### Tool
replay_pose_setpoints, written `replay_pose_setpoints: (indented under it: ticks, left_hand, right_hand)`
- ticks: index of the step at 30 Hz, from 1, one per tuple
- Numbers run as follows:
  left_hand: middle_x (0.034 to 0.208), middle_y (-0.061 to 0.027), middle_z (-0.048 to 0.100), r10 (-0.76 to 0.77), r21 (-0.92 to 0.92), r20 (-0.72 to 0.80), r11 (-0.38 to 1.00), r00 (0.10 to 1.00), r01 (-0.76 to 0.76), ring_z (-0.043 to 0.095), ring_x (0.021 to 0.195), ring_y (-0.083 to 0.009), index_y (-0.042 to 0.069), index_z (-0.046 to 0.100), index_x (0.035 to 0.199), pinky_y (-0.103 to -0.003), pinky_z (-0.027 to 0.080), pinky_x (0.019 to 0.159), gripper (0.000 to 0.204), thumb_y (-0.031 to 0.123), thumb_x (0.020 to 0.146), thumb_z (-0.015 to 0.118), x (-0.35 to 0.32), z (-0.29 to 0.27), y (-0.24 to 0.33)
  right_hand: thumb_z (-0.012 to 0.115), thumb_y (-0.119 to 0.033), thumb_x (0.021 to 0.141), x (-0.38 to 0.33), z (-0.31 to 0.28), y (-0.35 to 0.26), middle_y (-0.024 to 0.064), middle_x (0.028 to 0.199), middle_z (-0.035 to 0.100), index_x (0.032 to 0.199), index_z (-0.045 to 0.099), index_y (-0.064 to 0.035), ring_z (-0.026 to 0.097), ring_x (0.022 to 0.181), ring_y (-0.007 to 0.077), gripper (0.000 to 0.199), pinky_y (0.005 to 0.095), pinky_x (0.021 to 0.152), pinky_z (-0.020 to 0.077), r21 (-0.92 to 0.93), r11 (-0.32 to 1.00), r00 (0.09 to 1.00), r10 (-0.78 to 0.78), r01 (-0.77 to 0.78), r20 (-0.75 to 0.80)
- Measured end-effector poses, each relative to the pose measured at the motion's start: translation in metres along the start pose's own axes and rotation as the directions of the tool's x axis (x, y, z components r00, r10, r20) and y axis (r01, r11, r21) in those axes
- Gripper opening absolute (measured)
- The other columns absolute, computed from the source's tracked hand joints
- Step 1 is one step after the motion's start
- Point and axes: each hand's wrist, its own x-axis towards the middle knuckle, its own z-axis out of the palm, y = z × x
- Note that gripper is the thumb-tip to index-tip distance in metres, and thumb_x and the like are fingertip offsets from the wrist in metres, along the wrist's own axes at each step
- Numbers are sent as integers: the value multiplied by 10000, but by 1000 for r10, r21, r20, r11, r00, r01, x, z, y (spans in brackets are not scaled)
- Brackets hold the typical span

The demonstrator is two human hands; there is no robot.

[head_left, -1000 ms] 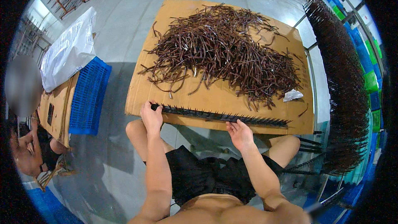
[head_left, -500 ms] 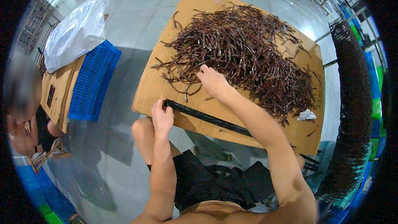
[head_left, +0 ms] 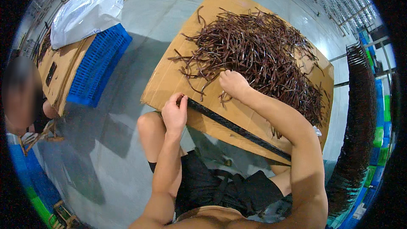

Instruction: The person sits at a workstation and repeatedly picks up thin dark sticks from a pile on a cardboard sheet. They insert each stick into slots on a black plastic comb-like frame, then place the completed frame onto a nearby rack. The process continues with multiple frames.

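Observation:
A long, narrow black bar (head_left: 239,130) lies slantwise along the near edge of the cardboard sheet (head_left: 163,87). At its left end, my left hand (head_left: 174,113) is closed, thumb and fingers around the tip. My right hand (head_left: 236,85) sits at the near-left edge of a large pile of thin, dark brown, glossy strips (head_left: 254,51). Its fingers are curled in a pinch; whatever is between the fingertips is hidden. Several loose strips lie just left of this hand. My right forearm passes over the bar's right end.
On the left, blue plastic crates (head_left: 99,65) carry cardboard and a white plastic bag (head_left: 87,15); a person (head_left: 21,97) sits beside them. Along the right hangs a dense row of dark strips (head_left: 360,114), with blue and green crates behind. A small white scrap (head_left: 316,131) lies near my right elbow.
The whole view has shifted and turned slightly. My left hand stays at the bar's left end. My right hand remains at the pile's edge, moved a little along it.

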Motion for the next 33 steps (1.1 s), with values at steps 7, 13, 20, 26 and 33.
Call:
replay_pose_setpoints:
  ticks: [7,13,20,26,33]
  left_hand:
    - [861,-162,695,4,30,-59,1000,998,-2,683,783,-279,17,689,904,-344,521,710,222,229,840,683,-2,0,-1]
    - [843,-122,682,50,42,-78,998,996,-47,646,800,-298,48,687,881,-382,509,714,177,217,831,680,-6,11,-9]
    - [840,-163,685,121,153,-87,982,989,-106,665,764,-307,25,693,902,-381,518,693,188,202,840,694,-5,9,-11]
    - [830,-154,672,169,118,-108,981,980,-156,646,776,-319,30,682,886,-391,510,702,139,160,836,683,-5,12,-9]
    - [834,-137,653,212,115,-98,973,972,-200,610,810,-332,33,653,851,-417,486,722,95,123,820,661,-4,12,-9]
  right_hand:
    - [607,-137,805,2,-25,4,130,993,600,948,589,-15,599,959,293,189,385,788,531,392,920,994,66,-28,-85]
    - [617,-180,825,-3,9,-26,178,1069,622,1105,586,15,595,978,367,342,410,821,494,882,458,821,541,-108,-181]
    - [608,-174,916,10,-43,-83,113,889,663,1000,570,33,608,752,158,226,303,702,496,948,-311,801,584,71,132]
    - [608,-196,922,22,-32,-115,164,910,671,1028,559,14,663,842,257,240,356,741,503,980,-115,666,746,162,-23]
    - [635,-214,903,24,-35,-124,185,815,674,983,564,-6,671,754,345,234,385,655,511,992,-31,618,785,123,-52]
